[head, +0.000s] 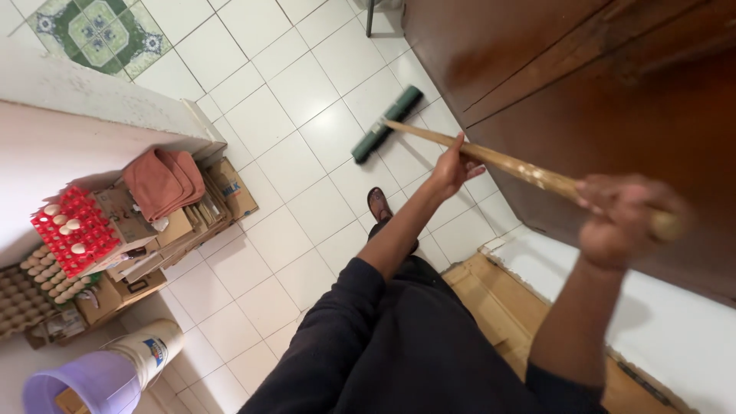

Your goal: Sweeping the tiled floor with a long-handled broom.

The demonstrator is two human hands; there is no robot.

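Nearest the camera, bottom centre of the frame: dark sleeves and dark clothing of the person fill the lower edge.

Right hand (622,221), right of centre, blurred: fingers wrapped around the upper end of the wooden broom handle (502,162). Grip closed on the stick.

Left hand (452,167), centre of the frame, arm stretched out: fingers closed around the same handle lower down its length. Both hands hold the handle, well apart from each other.

The handle runs diagonally from the right hand up and left to the green broom head (387,123), which lies on the white tiled floor (299,165) in the upper centre. One brown shoe (379,204) shows on the tiles just below the left hand.

Right side: dark wooden door (606,92), close beside the handle.

Left side, lower: purple bucket (77,383) at the bottom left corner, a white container (153,349) touching it. Above these, stacked cardboard boxes (172,230), a red egg tray (74,228) with a few eggs, grey egg trays (27,295) at the frame edge, and a folded pinkish-brown cloth (163,181) on top of the boxes.

Far upper left: patterned green tile (100,32).
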